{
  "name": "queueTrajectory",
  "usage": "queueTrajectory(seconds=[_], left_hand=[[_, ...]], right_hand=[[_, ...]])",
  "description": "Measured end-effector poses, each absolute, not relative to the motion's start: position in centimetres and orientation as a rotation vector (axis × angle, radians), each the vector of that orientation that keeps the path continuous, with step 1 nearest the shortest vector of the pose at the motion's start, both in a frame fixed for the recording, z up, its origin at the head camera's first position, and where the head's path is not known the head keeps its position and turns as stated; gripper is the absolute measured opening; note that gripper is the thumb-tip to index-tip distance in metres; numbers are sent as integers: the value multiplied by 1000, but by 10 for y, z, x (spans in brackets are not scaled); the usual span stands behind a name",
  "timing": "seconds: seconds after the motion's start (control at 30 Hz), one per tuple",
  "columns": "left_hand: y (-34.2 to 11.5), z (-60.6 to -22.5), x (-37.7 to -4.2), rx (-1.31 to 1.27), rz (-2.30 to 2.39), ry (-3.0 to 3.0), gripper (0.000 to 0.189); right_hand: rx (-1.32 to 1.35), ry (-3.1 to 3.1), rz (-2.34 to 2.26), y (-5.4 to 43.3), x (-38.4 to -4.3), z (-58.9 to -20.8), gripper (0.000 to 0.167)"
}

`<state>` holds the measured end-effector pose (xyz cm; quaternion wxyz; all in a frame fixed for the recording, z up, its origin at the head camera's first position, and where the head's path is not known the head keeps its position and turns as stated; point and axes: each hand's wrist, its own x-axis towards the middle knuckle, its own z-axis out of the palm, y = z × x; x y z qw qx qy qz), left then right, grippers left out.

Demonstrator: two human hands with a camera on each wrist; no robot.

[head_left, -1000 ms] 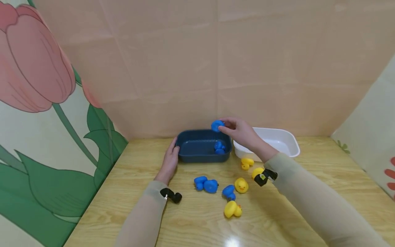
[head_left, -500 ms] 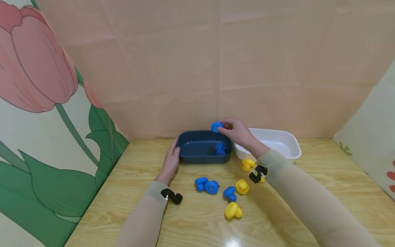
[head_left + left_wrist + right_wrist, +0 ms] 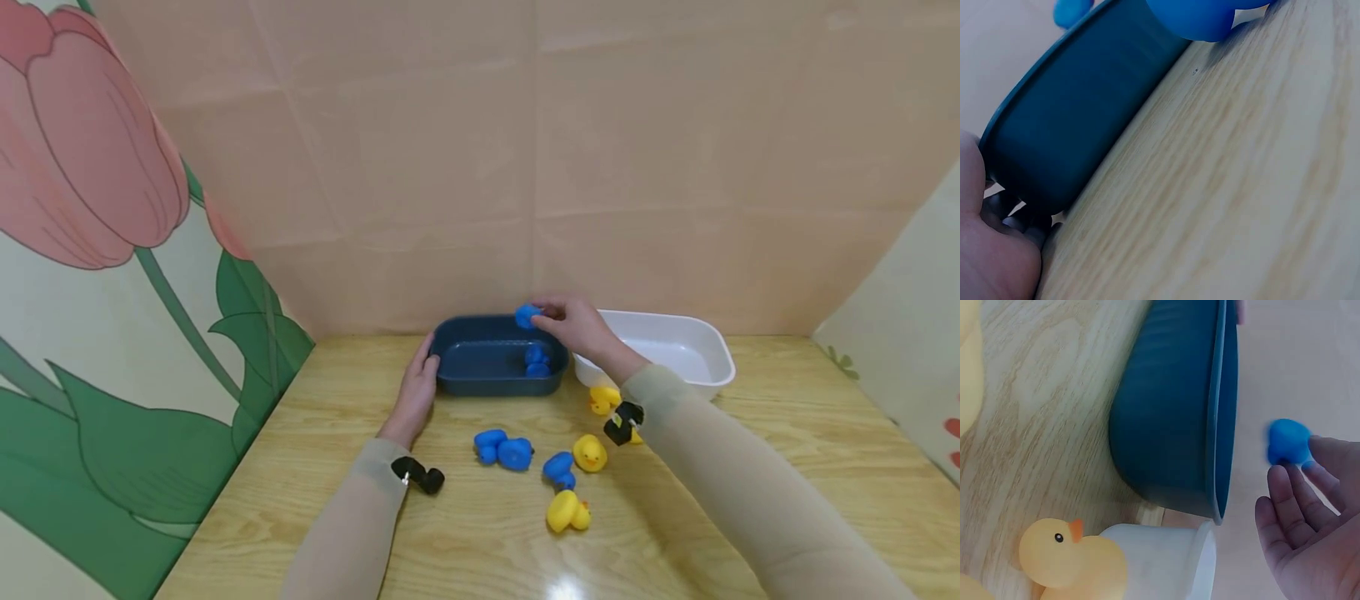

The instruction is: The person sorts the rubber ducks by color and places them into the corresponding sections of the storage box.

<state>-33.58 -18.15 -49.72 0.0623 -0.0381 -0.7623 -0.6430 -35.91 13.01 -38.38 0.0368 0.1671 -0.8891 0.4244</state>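
Observation:
My right hand [image 3: 581, 325] pinches a blue rubber duck [image 3: 527, 316] between thumb and fingertips, above the right part of a dark blue bin [image 3: 487, 387]. In the right wrist view the held duck [image 3: 1289, 442] hangs beyond the bin's rim, slightly blurred. Inside the bin, blue ducks [image 3: 536, 360] lie toward the right end. My left hand [image 3: 415, 390] rests against the bin's left end, fingers fairly straight along the outside. In the left wrist view its thumb [image 3: 969, 178] is at the rim, and the other fingers are partly hidden behind the corner.
A white bin [image 3: 678, 350] stands right of the dark one. In front lie two blue ducks [image 3: 514, 454] side by side, another blue duck [image 3: 558, 471], and several yellow ducks [image 3: 589, 453], one partly hidden by the right wrist. A beige backdrop [image 3: 420, 167] rises behind the wooden table [image 3: 337, 375].
The right hand has lowered slightly over the dark bin, with the blue duck turned in its fingers. The right forearm has shifted a little left. The left hand stays against the bin.

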Motion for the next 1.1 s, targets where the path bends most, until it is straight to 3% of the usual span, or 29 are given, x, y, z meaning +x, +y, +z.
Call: queueTrajectory(seconds=[0.5, 1.1], left_hand=[[-182, -494, -334, -112, -1937, -2296, 58], [-184, -494, -336, -148, -1962, -2302, 58]], right_hand=[[510, -2760, 1261, 135, -346, -385, 40], [668, -2786, 1203, 142, -303, -381, 44]])
